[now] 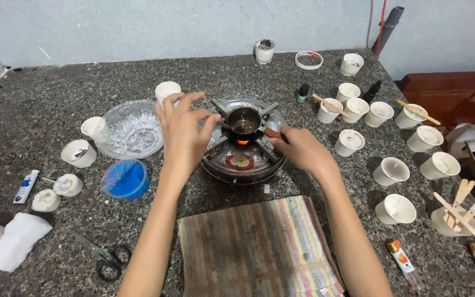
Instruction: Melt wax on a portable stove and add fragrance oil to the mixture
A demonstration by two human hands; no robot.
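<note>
A small metal pot (243, 120) with dark liquid sits on a round gas burner (243, 162) with a small flame under it. My left hand (183, 132) pinches a thin stirrer whose tip dips into the pot. The pot's brown handle (273, 133) is gripped by my right hand (300, 147), just right of the burner.
Several white cups (391, 170) stand to the right, some with wooden sticks. A glass bowl (133, 129), a blue lid (126, 179) and more cups lie left. A striped towel (257, 247), scissors (105, 256) and two lighters (402, 258) lie near me.
</note>
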